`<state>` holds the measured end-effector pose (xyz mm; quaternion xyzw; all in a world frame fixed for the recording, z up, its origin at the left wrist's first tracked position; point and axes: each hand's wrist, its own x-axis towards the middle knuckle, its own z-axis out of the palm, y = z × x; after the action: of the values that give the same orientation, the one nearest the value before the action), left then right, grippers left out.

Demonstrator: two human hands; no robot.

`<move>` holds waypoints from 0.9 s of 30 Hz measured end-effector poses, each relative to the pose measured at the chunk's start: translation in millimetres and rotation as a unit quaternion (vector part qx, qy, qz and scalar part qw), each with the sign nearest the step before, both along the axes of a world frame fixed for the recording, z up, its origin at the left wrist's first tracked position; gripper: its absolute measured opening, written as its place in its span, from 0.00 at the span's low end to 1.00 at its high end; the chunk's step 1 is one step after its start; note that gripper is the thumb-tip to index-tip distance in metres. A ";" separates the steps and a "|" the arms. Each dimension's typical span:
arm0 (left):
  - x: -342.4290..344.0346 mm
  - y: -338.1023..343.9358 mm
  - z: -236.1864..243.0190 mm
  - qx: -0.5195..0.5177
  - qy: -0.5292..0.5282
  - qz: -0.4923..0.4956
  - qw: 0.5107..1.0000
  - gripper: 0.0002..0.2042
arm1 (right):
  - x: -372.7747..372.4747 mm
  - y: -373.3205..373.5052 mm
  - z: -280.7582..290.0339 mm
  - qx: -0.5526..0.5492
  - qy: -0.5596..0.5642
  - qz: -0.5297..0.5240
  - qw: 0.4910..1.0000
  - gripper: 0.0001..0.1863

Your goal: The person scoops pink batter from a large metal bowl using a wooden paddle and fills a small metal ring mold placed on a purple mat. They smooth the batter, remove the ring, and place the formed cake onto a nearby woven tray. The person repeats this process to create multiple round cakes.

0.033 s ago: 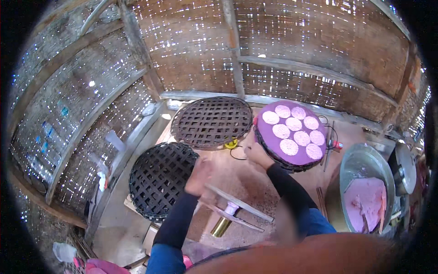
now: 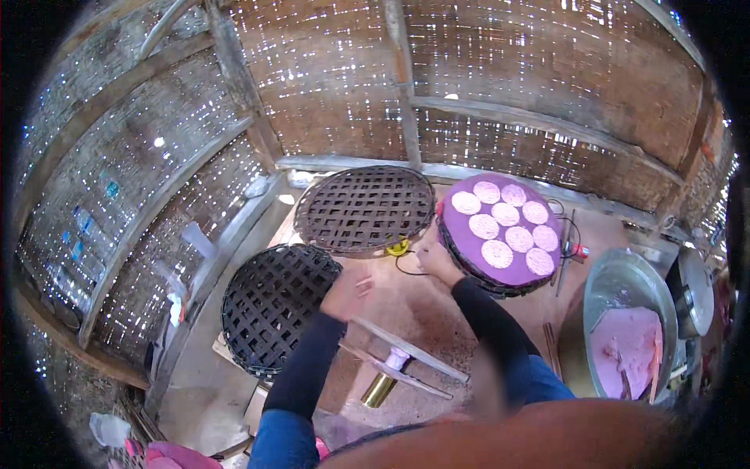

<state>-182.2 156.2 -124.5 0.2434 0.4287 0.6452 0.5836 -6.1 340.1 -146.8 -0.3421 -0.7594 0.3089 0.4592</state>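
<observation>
Beside the right edge of a dark woven lattice tray (image 2: 273, 313) is my left hand (image 2: 344, 297), its fingers slightly apart and somewhat blurred, with nothing visible in them. My right hand (image 2: 439, 262) is at the left rim of a round tray (image 2: 500, 270) covered in purple; its fingers are partly hidden, and whether they grip the rim is unclear. Several pale pink lacy discs (image 2: 497, 252) lie on that purple surface. Below and between my hands rests a press with two wooden handles (image 2: 418, 350), a brass-coloured cylinder (image 2: 379, 390) and pink dough (image 2: 397, 359) on it.
Another lattice tray (image 2: 363, 207) lies at the back. Near it is a yellow round object (image 2: 398, 248). At right, a large metal basin (image 2: 595, 293) holds pink dough (image 2: 625, 344), with a metal pot (image 2: 691, 293) beyond. Woven walls (image 2: 328, 86) enclose the work surface.
My left hand has shifted slightly to the right, and its fingers show more distinctly. My right hand stays by the purple tray. The trays and press stay put.
</observation>
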 end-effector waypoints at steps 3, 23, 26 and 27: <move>-15.8 46.7 -0.4 -0.190 -0.139 0.100 0.967 0.14 | -34.6 -19.0 17.5 -0.049 -0.114 -0.058 0.991 0.19; -65.3 153.6 44.8 -0.148 -0.271 0.180 0.934 0.14 | -48.0 36.0 3.7 -0.066 -0.115 -0.154 0.979 0.11; -55.6 152.3 90.2 -0.171 -0.236 0.148 0.945 0.14 | -60.5 70.1 0.4 -0.080 -0.142 -0.155 0.974 0.10; -61.0 154.4 92.9 -0.181 -0.247 0.142 0.941 0.15 | -66.5 78.9 -2.5 -0.063 -0.172 -0.158 0.970 0.11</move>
<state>-243.2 310.6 -31.5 -0.0972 0.4110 0.6727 0.6075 -72.5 418.9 -149.3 -0.5343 -0.7419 0.2165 0.3423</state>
